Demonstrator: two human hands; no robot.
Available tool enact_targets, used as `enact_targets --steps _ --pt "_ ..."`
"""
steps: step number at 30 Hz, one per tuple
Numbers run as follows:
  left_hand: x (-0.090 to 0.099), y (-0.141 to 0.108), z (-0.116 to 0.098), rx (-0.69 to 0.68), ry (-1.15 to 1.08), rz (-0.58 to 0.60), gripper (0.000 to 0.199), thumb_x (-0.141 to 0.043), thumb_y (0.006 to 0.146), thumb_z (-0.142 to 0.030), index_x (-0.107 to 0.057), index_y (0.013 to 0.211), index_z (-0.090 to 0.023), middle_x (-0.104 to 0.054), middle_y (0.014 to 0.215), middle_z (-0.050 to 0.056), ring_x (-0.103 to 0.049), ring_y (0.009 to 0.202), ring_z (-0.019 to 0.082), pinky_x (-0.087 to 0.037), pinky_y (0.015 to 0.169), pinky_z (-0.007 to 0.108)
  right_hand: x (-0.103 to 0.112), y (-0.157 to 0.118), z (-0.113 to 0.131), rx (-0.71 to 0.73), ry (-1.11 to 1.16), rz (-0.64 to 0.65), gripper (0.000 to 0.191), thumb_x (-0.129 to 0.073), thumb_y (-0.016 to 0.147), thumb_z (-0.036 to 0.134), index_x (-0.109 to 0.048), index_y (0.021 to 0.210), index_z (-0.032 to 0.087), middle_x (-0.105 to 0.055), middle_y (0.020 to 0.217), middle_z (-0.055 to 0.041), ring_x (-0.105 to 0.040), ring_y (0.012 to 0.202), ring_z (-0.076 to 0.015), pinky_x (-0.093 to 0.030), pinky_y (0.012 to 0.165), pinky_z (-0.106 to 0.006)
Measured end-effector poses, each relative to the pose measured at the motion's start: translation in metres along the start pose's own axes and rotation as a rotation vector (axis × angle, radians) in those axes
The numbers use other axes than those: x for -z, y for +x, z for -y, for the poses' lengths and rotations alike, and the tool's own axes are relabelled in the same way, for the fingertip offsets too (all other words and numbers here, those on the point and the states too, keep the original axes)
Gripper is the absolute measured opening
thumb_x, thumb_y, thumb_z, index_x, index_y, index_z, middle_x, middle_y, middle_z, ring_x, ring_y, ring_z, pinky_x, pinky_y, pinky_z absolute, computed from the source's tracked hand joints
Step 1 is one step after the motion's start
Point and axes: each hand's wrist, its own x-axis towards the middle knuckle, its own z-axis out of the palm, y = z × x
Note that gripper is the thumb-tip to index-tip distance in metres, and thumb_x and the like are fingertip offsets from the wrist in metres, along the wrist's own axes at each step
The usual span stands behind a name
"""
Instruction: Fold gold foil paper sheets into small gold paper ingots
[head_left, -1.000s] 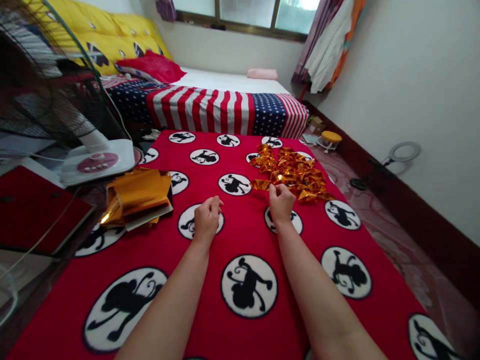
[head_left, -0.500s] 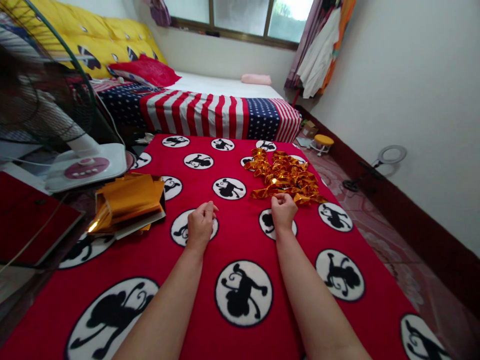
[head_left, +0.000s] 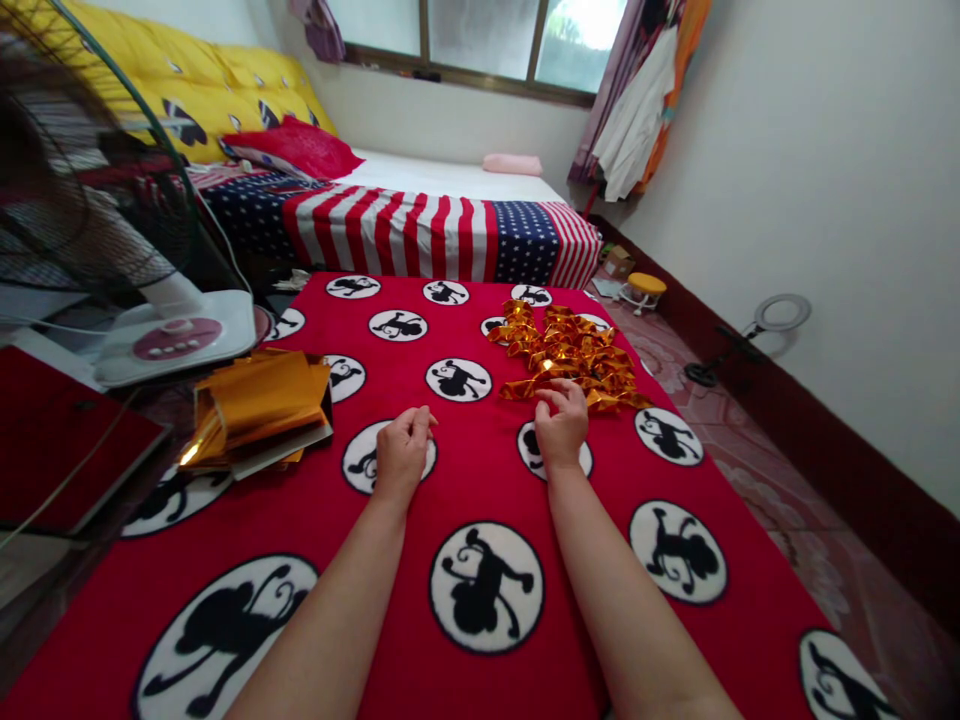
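My left hand rests on the red cloth in a loose fist, with nothing visible in it. To its left lies a stack of gold foil sheets, some with pale undersides. My right hand is just in front of a heap of folded, shiny gold foil pieces. Its fingers are bent but parted, with nothing seen between them. The fingertips overlap the heap's near edge in view; whether they touch the foil I cannot tell.
A white-based electric fan stands at the left, beside a dark red box. Behind the table is a bed with a flag-patterned cover. On the floor at right are a yellow stool and a ring light.
My right hand has loosened from a closed fist, its fingers now spread apart, and shifted slightly left. My left hand stays in place. Both foil piles look unchanged.
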Motion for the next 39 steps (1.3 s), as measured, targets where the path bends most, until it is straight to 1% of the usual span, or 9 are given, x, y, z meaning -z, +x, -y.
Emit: enact_targets --steps 6,9,11,15,19,23,28,32,39 --pt "0.0 0.0 0.0 0.001 -0.001 0.004 0.04 -0.043 0.091 -0.047 -0.066 0.073 -0.019 -0.061 0.058 0.0 -0.056 0.054 0.014 -0.039 0.056 0.025 -0.001 0.0 -0.003 -0.073 0.024 0.035 0.024 -0.05 0.079 0.018 -0.074 0.084 0.019 -0.069 0.097 -0.0087 -0.057 0.095 -0.0235 -0.044 0.092 -0.04" --pt "0.0 0.0 0.001 0.0 0.003 0.004 0.04 -0.043 0.091 -0.047 -0.066 0.073 -0.019 -0.061 0.058 0.001 -0.057 0.055 0.014 -0.039 0.057 0.025 -0.002 0.0 -0.001 -0.146 0.295 -0.016 0.021 -0.053 0.079 0.021 -0.073 0.084 0.017 -0.068 0.096 -0.009 -0.061 0.095 -0.0211 -0.046 0.092 -0.038" --pt "0.0 0.0 0.001 0.0 0.002 0.003 0.04 -0.043 0.091 -0.047 -0.066 0.074 -0.019 -0.061 0.059 0.0 -0.057 0.055 0.014 -0.039 0.057 0.025 -0.001 0.0 0.0 -0.267 0.542 -0.016 0.02 -0.058 0.076 0.023 -0.073 0.088 0.017 -0.067 0.101 -0.0076 -0.062 0.091 -0.0186 -0.05 0.083 -0.034" --pt "0.0 0.001 0.001 -0.006 0.008 0.007 0.041 -0.043 0.092 -0.047 -0.066 0.074 -0.019 -0.061 0.058 0.0 -0.057 0.056 0.014 -0.038 0.057 0.024 0.004 0.004 -0.001 -0.622 1.012 0.124 0.021 -0.066 0.068 0.026 -0.071 0.088 0.02 -0.067 0.088 -0.0029 -0.059 0.069 -0.0129 -0.047 0.056 -0.025" --pt "0.0 0.001 0.002 -0.009 0.01 0.018 0.041 -0.043 0.092 -0.048 -0.066 0.074 -0.019 -0.061 0.059 0.0 -0.058 0.056 0.014 -0.038 0.056 0.024 0.014 0.011 -0.01 -0.773 1.326 0.197 0.005 -0.06 0.071 0.022 -0.064 0.073 0.021 -0.061 0.071 -0.0012 -0.053 0.062 -0.0112 -0.045 0.049 -0.021" --pt "-0.001 0.0 0.003 -0.012 0.016 0.015 0.04 -0.044 0.091 -0.047 -0.066 0.074 -0.019 -0.062 0.059 0.001 -0.058 0.056 0.014 -0.038 0.055 0.024 0.02 0.013 -0.016 -0.807 1.572 0.205 0.008 -0.054 0.074 0.018 -0.057 0.067 0.021 -0.061 0.073 -0.003 -0.047 0.059 -0.0098 -0.039 0.042 -0.016" --pt "-0.002 0.001 0.004 -0.023 0.023 0.021 0.041 -0.044 0.091 -0.047 -0.066 0.073 -0.019 -0.061 0.059 0.0 -0.057 0.057 0.014 -0.037 0.055 0.023 0.025 0.011 -0.014 -0.832 1.708 0.179 0.012 -0.051 0.078 0.014 -0.06 0.079 0.02 -0.068 0.088 -0.0043 -0.043 0.055 -0.0085 -0.038 0.04 -0.015" --pt "-0.002 0.001 0.004 -0.026 0.023 0.017 0.04 -0.044 0.091 -0.047 -0.066 0.073 -0.018 -0.06 0.058 0.0 -0.056 0.056 0.014 -0.037 0.056 0.024 0.028 0.012 -0.01 -0.862 1.847 0.186 0.015 -0.052 0.079 0.008 -0.059 0.082 0.021 -0.067 0.084 -0.0016 -0.043 0.053 -0.0065 -0.039 0.041 -0.012" --pt "-0.001 0.001 0.004 -0.03 0.018 0.018 0.039 -0.045 0.092 -0.045 -0.065 0.073 -0.019 -0.06 0.058 -0.001 -0.057 0.057 0.013 -0.038 0.058 0.024 0.032 0.012 -0.002 -0.792 1.792 0.212 0.009 -0.057 0.084 0.016 -0.058 0.076 0.021 -0.065 0.091 -0.0022 -0.041 0.054 -0.0064 -0.036 0.04 -0.013"
